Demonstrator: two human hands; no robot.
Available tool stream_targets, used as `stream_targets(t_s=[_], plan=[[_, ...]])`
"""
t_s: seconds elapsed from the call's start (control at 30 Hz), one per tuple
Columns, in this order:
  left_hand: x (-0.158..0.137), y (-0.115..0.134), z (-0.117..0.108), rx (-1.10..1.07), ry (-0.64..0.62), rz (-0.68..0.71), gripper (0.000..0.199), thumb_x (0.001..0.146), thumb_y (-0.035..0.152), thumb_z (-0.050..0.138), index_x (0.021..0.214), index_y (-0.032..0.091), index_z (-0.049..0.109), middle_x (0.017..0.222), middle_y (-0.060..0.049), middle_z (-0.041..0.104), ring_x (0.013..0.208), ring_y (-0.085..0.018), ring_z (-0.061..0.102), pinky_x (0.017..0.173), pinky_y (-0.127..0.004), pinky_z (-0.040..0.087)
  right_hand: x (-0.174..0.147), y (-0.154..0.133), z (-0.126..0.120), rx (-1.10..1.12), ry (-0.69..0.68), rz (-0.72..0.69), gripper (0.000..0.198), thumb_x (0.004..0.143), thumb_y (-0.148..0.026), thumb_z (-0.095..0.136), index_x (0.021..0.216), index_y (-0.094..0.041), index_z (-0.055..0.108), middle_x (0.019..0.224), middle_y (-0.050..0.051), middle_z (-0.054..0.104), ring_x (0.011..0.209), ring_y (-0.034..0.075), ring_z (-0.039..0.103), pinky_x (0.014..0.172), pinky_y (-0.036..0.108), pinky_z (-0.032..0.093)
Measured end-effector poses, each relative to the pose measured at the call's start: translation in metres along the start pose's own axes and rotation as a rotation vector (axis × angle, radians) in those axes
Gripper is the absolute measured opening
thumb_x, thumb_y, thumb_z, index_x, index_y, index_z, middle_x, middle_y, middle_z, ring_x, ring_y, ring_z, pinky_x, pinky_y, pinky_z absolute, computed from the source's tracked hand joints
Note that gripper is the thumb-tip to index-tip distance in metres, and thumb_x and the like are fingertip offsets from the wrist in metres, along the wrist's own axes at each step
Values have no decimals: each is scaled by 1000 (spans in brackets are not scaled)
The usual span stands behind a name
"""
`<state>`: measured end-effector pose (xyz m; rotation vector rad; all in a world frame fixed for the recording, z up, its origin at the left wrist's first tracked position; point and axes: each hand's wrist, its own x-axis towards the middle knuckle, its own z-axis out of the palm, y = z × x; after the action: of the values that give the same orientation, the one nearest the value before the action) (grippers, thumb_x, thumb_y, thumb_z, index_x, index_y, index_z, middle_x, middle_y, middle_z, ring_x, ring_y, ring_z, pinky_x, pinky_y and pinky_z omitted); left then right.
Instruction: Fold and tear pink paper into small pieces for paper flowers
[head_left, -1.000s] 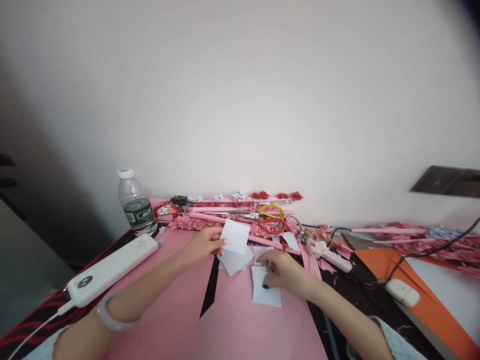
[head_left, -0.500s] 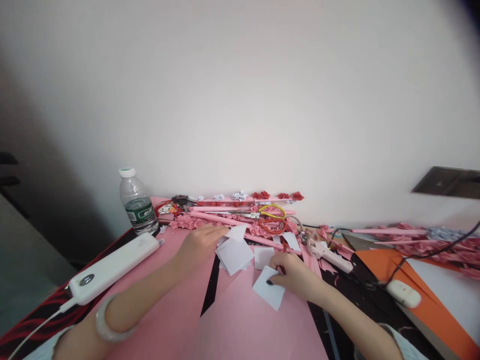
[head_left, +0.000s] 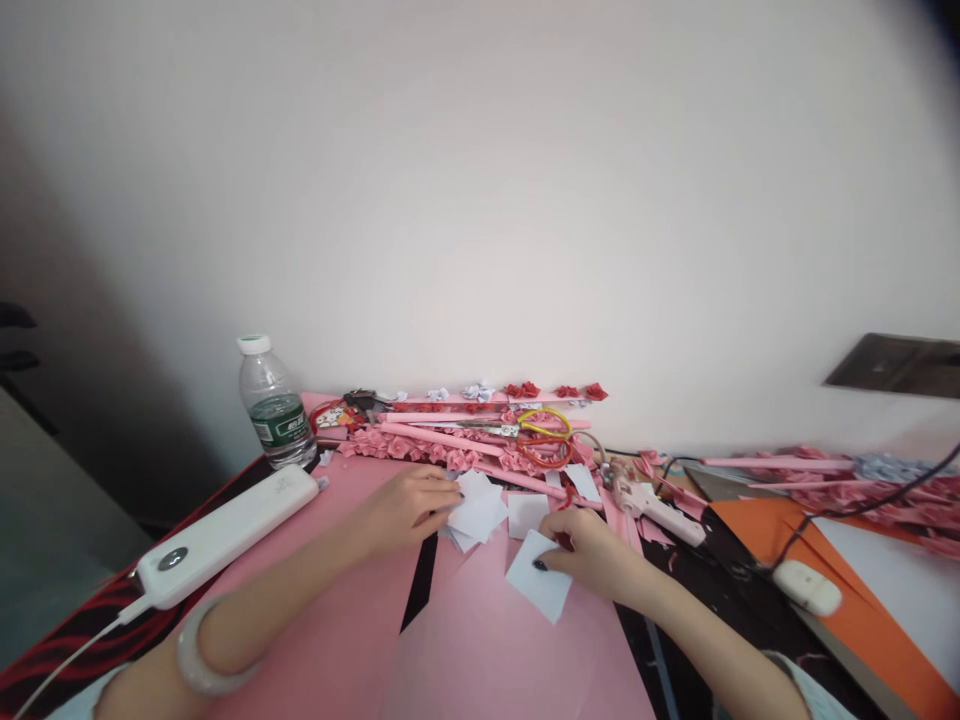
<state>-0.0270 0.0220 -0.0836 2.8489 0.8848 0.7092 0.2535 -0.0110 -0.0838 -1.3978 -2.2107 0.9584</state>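
My right hand [head_left: 596, 550] pinches a small white paper square [head_left: 540, 585] between thumb and fingers, holding it over the pink sheet [head_left: 480, 650]. Another white square [head_left: 527, 515] lies just behind it. At the left edge of a loose pile of white paper squares [head_left: 478, 510] is my left hand [head_left: 409, 510], its fingers stretched out and its fingertips touching the pile. The squares in this pile lie at uneven angles.
Scissors [head_left: 544, 430] with yellow and red handles lie among pink sticks and paper flowers [head_left: 375, 443] along the wall. A water bottle [head_left: 277, 410] and a white power bank [head_left: 225, 535] are left; a glue gun [head_left: 652, 505] and orange sheets [head_left: 847, 590] are right.
The white square at my left fingertips has come down onto the pile, and my left hand has drawn slightly lower with its thumb apart. My right hand stays almost still.
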Motion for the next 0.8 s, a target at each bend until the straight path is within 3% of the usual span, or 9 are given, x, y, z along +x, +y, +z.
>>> stream_targets(t_s=[0.13, 0.2, 0.27, 0.33, 0.4, 0.47, 0.6, 0.7, 0.8], plan=[[2, -3, -1, 5, 29, -66, 28, 87, 28, 42, 107, 19, 60, 108, -6, 62, 103, -20, 49, 86, -33, 43, -3, -6, 1, 208, -126, 30, 11, 67, -21, 59, 62, -15, 51, 60, -4, 46, 57, 9, 42, 51, 20, 30], [3, -3, -1, -7, 22, -68, 29, 87, 30, 44, 107, 19, 60, 109, -6, 62, 104, -20, 49, 87, -33, 42, -4, -9, 4, 207, -170, 47, 14, 65, -25, 62, 64, -15, 52, 60, -4, 47, 56, 9, 43, 49, 20, 30], [3, -3, -1, -14, -9, -51, 29, 85, 32, 47, 108, 19, 59, 111, -6, 61, 107, -21, 48, 89, -34, 41, -4, -10, 6, 93, -139, 38, 16, 63, -25, 65, 61, -16, 52, 59, -4, 46, 54, 9, 42, 49, 20, 30], [3, -2, -1, -20, -42, -18, 32, 83, 35, 50, 109, 20, 58, 113, -6, 60, 109, -22, 47, 92, -36, 40, -2, -10, 7, -73, -21, 3, 12, 64, -24, 64, 63, -17, 54, 61, -3, 50, 57, 11, 46, 52, 21, 32], [3, -1, -1, -30, -56, 2, 34, 81, 37, 52, 110, 19, 58, 113, -7, 59, 109, -22, 47, 93, -36, 38, -1, -8, 3, -238, 142, -24, 4, 68, -20, 59, 72, -18, 58, 72, 0, 56, 68, 14, 51, 59, 23, 36], [4, 0, -1, -39, -60, 2, 34, 82, 37, 51, 110, 19, 58, 113, -7, 59, 109, -22, 47, 94, -36, 37, 1, -5, -1, -411, 248, -50, 16, 70, -15, 54, 85, -18, 60, 86, 5, 59, 80, 18, 53, 67, 26, 38], [5, 1, 0, -35, -87, -13, 33, 83, 35, 51, 110, 19, 57, 114, -6, 58, 111, -22, 46, 96, -36, 35, 3, -1, -2, -616, 193, -146, 24, 71, -13, 52, 93, -18, 59, 97, 8, 61, 94, 22, 52, 76, 30, 39], [5, 2, 2, -33, -107, -20, 34, 81, 34, 52, 111, 19, 57, 116, -6, 58, 112, -23, 45, 96, -36, 36, 4, 0, 4, -704, 153, -172, 19, 75, -10, 46, 84, -18, 61, 85, 7, 64, 86, 21, 56, 74, 29, 40], [6, 7, 1, -63, -96, -34, 32, 82, 31, 51, 112, 19, 57, 115, -6, 58, 112, -22, 45, 93, -36, 39, 4, 1, 3, -694, 220, -168, 26, 80, -9, 40, 87, -19, 63, 80, 7, 65, 80, 20, 58, 68, 29, 42]])
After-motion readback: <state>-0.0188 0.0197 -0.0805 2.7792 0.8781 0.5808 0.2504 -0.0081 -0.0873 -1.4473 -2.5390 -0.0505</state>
